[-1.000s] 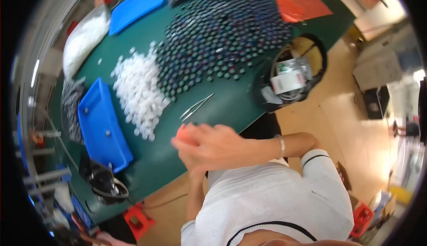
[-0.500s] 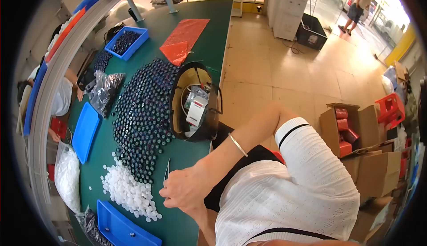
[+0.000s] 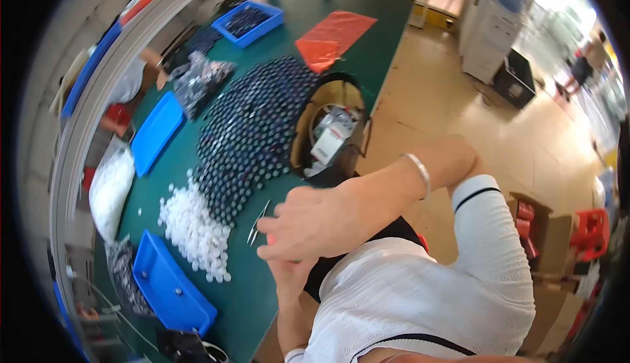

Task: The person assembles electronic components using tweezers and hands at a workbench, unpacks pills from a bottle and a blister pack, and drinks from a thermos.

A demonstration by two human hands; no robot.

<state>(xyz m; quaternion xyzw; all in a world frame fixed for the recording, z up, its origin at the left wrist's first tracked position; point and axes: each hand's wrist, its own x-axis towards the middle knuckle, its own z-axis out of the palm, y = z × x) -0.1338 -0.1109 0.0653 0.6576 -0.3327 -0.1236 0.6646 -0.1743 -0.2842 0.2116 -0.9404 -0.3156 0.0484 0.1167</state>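
Note:
My right hand, with a bracelet on its wrist, is curled closed over my left hand at the table's near edge. The left fingers are mostly hidden beneath it. A small pink-red spot shows between the hands; whatever they hold cannot be made out. Metal tweezers lie on the green table just beside the right fingertips. Left of the hands is a heap of small white discs. Behind it spreads a large pile of small dark round pieces.
A black bag with a white box inside stands at the table's right edge. Blue trays, a red plastic sheet and filled clear bags lie around. Another person's hand is across the table. Cartons stand right.
The view has swung, so the table contents appear shifted. My hands stay together near the tweezers; the right hand has turned, and more of the left hand and forearm shows below.

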